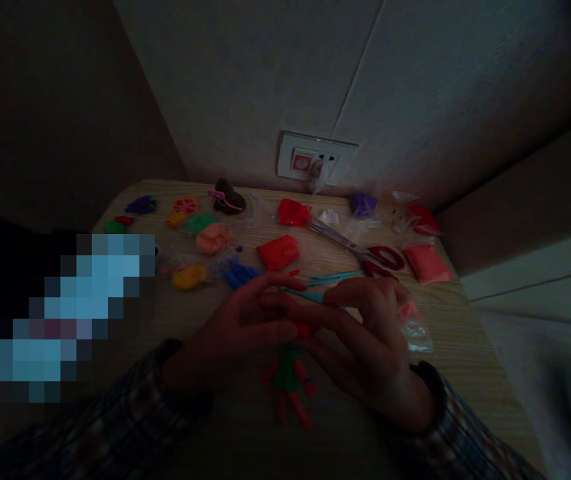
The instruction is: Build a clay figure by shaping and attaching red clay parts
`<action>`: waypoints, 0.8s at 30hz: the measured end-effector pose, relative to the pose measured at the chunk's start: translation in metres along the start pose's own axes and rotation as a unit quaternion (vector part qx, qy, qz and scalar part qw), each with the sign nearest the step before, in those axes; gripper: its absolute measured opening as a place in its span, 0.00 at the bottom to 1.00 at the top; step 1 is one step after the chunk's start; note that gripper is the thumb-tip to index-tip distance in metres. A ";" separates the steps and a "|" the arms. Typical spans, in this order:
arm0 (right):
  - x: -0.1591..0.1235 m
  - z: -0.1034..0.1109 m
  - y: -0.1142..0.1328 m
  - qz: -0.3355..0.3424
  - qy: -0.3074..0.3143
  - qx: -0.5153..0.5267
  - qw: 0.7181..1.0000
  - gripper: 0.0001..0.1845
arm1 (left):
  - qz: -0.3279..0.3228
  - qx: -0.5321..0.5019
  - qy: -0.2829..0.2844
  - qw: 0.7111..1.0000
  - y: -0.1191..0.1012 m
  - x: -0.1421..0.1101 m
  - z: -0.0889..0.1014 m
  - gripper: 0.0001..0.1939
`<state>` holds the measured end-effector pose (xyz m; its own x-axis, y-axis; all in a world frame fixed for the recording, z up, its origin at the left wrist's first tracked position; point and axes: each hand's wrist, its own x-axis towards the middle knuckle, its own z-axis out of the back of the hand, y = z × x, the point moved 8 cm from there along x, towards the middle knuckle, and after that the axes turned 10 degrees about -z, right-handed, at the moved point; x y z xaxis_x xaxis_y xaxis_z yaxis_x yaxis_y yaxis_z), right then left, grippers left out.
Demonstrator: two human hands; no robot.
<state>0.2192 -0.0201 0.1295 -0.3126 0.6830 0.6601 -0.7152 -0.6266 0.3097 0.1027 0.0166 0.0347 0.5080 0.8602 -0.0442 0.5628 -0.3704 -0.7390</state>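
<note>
Above the wooden table (470,373), our left hand (250,313) and right hand (370,333) pinch a red lump (305,327) between them, probably for steadiness, beside the green-bodied figure (286,373). Whether the right also grips the blue tool (310,295), we can't tell.

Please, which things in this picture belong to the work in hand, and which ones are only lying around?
Seemingly in the work:
red piece, at the fingertips of the left hand and right hand
green-bodied figure, just below them

Seemingly only lying about:
scissors
brown lump
purple lump
yellow lump
pink packet
</note>
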 end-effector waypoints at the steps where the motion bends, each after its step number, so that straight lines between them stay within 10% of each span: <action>1: 0.000 0.000 0.000 0.000 0.002 -0.004 1.000 0.15 | 0.000 -0.003 0.001 1.000 0.000 0.000 0.000 0.23; 24: 0.000 0.001 0.000 0.000 0.006 -0.003 1.000 0.18 | -0.001 -0.020 0.004 1.000 0.001 0.001 -0.003 0.24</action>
<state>0.2199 -0.0205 0.1295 -0.3207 0.6870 0.6521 -0.7187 -0.6249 0.3049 0.1054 0.0159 0.0360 0.5125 0.8579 -0.0364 0.5901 -0.3826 -0.7109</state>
